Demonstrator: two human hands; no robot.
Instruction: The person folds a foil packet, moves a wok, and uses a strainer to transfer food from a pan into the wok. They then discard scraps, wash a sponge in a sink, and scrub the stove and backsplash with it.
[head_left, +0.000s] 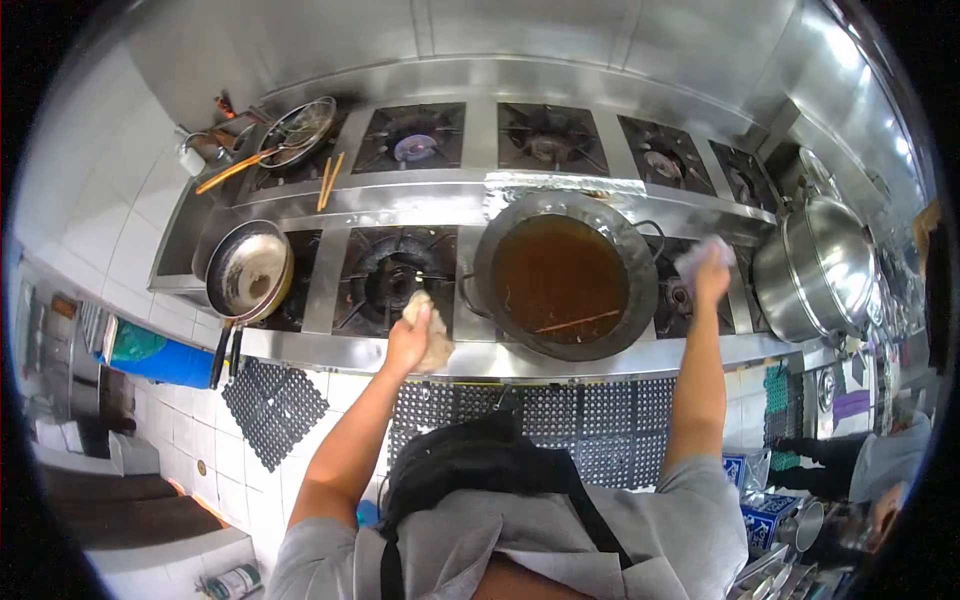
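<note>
A large dark wok [487, 240] sits on the front burner, filled with brown liquid [560, 270], with a long thin stick [578, 321] lying in it. At the wok's left, my left hand [407, 342] is closed around a crumpled beige cloth [436, 345], near the stove's front edge and apart from the wok's left handle. To the right of the wok, my right hand [712, 280] grips a pale, slightly blurred cloth [704, 256] over a front burner. A small gap separates that hand from the wok's right handle [655, 236].
Two pans [282, 272] rest at the front left, handles over the edge. A strainer [300, 130] and chopsticks [330, 180] lie behind them. Big steel pots [815, 265] stand at the right end. Black mats [530, 425] cover the floor; another person [890, 455] is at lower right.
</note>
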